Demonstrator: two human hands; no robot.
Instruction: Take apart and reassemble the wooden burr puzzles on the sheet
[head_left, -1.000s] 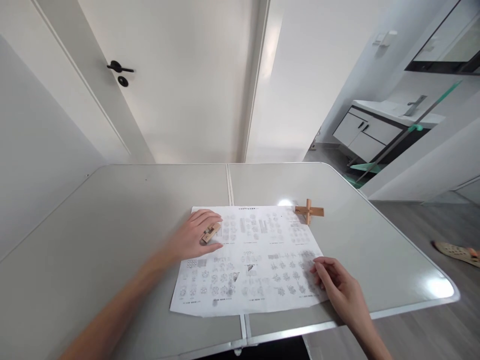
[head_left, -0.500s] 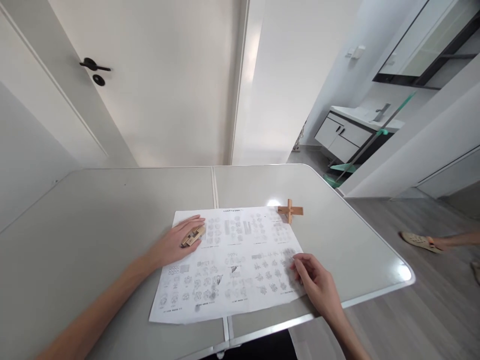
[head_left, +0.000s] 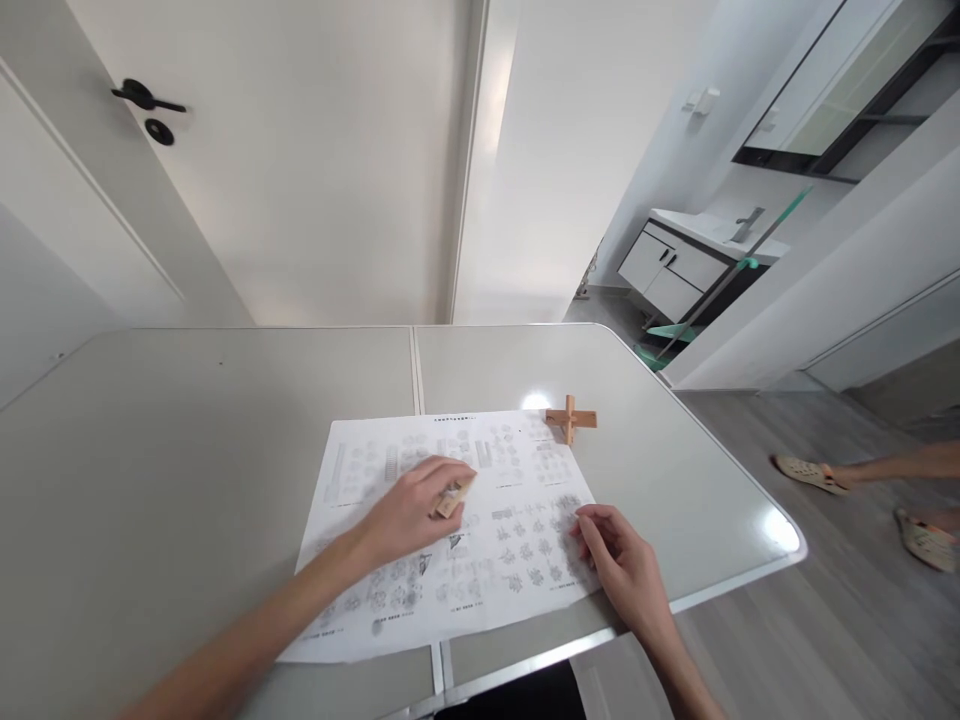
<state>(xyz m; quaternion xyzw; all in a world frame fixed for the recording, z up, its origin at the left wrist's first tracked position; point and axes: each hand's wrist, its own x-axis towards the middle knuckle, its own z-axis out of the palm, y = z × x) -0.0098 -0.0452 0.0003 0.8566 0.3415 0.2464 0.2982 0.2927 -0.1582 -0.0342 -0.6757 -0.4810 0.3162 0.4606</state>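
My left hand (head_left: 420,505) is closed around a small light-wood puzzle block (head_left: 452,497), whose notched end shows between thumb and fingers. It hovers over or rests on a large white sheet (head_left: 480,440) printed with rows of grey diagrams; I cannot tell whether it touches. At the sheet's right edge, my right hand (head_left: 619,560) rests with fingers loosely bent and thumb apart, nothing visible in it. A cross-shaped wooden piece (head_left: 571,419) lies at the sheet's upper right corner, partly over the paper.
The pale table (head_left: 225,430) has a seam down its middle and a metal rim. Beyond it stands a white door with a black handle (head_left: 142,96). At right, another person's feet in beige shoes (head_left: 808,473) are on the grey floor, near a sink cabinet (head_left: 667,260) and green broom.
My left hand has carried the puzzle block rightward, from the sheet's left side toward its middle. My right hand stays at the edge. The camera view has shifted slightly; the other person's second shoe shows more.
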